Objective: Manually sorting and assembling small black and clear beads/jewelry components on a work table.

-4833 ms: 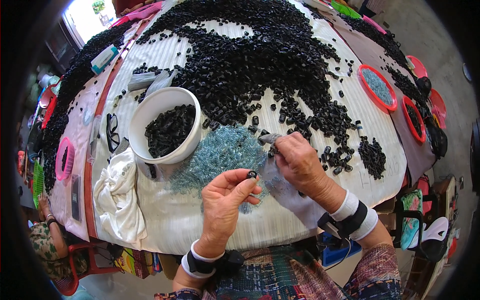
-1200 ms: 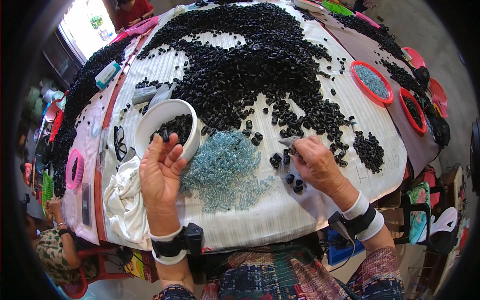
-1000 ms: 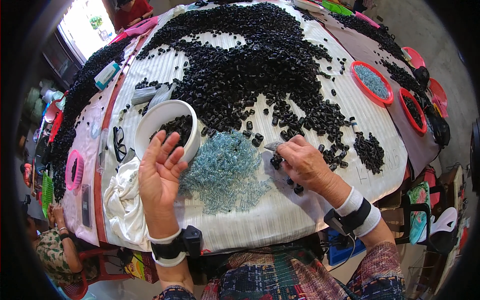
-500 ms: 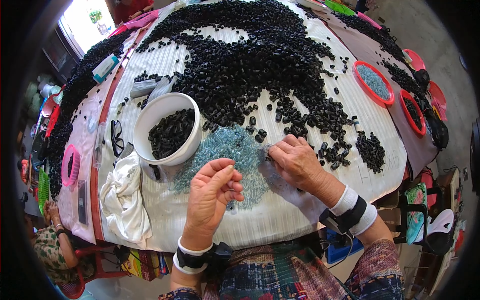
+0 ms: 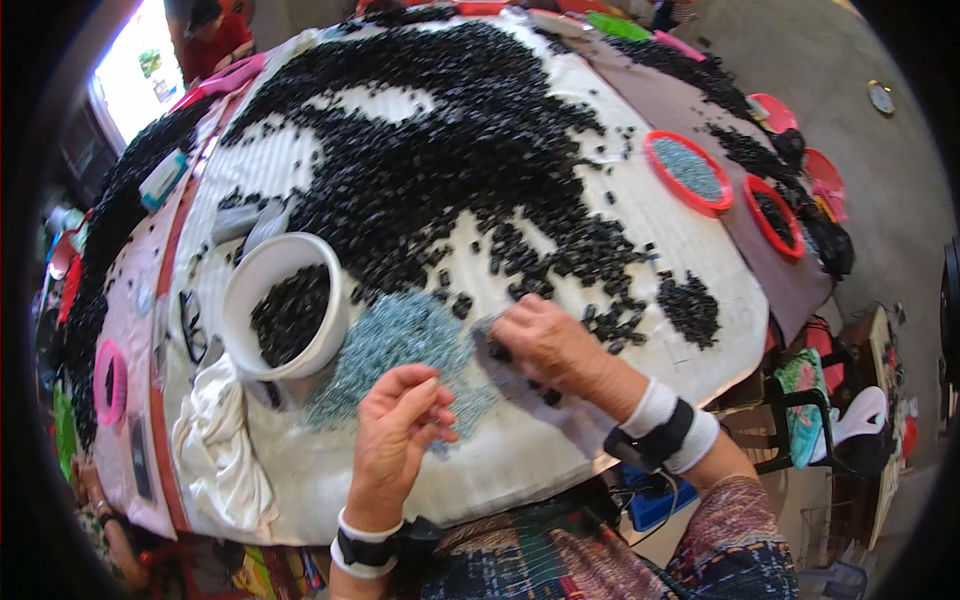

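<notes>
My left hand (image 5: 395, 440) hovers over the near edge of a pile of small pale-blue translucent pieces (image 5: 400, 335). Its thumb and index finger are pressed together; whatever they hold, if anything, is too small to make out. Just right of that pile, my right hand (image 5: 552, 345) is low over the white cloth, fingers bunched and pointing left. Something small and greyish shows at its fingertips, but blur hides what it is. Beyond both hands spreads a large heap of short black cylindrical pieces (image 5: 440, 150). A white bowl (image 5: 336, 330) holding black pieces stands left of the blue pile.
A crumpled white cloth (image 5: 220, 450) and dark-framed glasses (image 5: 190, 325) lie at the left. To the right are a small black heap (image 5: 688, 310), a red-rimmed tray of blue pieces (image 5: 727, 203) and another red tray (image 5: 797, 245). A person in red (image 5: 215, 45) is at the far left.
The whole view has shifted, so the table sits further left and lower. Both hands keep nearly the same pose and place by the blue pile. More of the person in red shows.
</notes>
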Available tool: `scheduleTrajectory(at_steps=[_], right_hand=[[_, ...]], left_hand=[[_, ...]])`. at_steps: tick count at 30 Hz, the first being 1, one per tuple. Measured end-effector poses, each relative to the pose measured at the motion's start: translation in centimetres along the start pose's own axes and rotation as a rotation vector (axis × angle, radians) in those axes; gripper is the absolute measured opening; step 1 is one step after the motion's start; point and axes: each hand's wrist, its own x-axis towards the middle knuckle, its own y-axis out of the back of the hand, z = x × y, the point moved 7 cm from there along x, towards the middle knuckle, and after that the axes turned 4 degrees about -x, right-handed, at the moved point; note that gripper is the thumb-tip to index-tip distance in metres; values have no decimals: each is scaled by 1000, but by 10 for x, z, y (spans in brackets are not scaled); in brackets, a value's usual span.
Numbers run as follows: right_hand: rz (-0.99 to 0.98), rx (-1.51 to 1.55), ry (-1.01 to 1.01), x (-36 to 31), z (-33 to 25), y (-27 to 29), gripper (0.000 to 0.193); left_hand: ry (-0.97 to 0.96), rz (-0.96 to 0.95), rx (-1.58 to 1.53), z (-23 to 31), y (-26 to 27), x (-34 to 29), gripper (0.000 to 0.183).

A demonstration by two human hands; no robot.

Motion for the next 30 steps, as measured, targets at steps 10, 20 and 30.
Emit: scheduleTrajectory(at_steps=[10,20,30], right_hand=[[316,250,287,10,-68,55,35],[370,376,324,2,-79,59,49],[370,343,252,5,-83,52,47]], left_hand=[[-15,25,-6,0,-5,1,14],[-12,-82,13,-3,0,-1,17],[-14,-104,-141,-5,6,0,15]])
